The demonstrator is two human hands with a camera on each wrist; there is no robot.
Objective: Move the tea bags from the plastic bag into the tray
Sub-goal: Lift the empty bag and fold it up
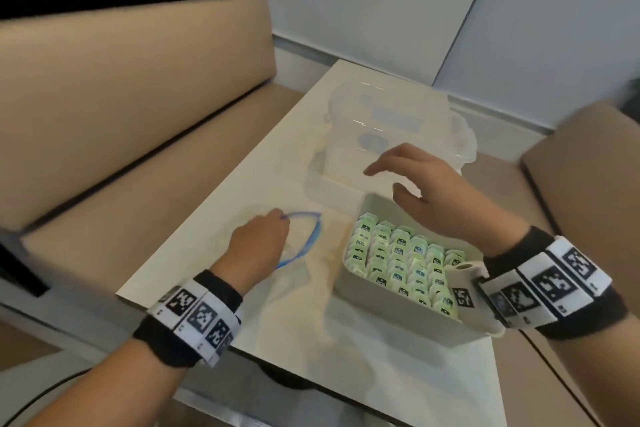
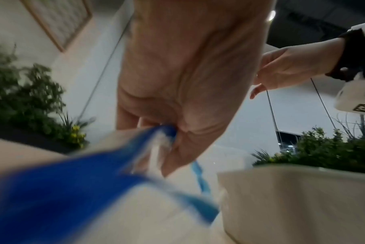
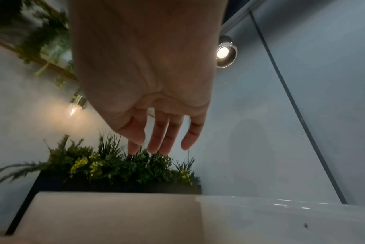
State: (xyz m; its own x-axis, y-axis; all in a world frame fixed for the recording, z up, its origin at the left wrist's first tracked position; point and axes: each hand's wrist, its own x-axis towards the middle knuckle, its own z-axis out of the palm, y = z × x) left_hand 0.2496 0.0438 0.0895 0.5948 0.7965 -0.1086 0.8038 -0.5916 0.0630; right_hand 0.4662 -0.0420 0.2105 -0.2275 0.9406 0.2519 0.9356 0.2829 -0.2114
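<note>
- Your tray point(image 1: 388, 298) sits at the near right of the bench point(image 1: 242, 204), its near rim close to the bench's front edge; green tea bags point(image 1: 398, 260) stand packed in rows in it, leaving a bare strip along the far wall.
- Their dark labels are too blurred to read.
- Left of the tray, your left hand point(image 1: 258, 241) has its fingers point(image 2: 177, 132) pinched on the blue-rimmed mouth of the clear plastic bag point(image 1: 301, 281), which lies flat against the tray's left wall.
- Over the tray's far edge, your right hand point(image 1: 433, 194) hovers, its fingers point(image 3: 160, 132) spread and holding nothing.
- Just beyond the tray stands a clear lidded container point(image 1: 391, 135), its label unreadable.
</note>
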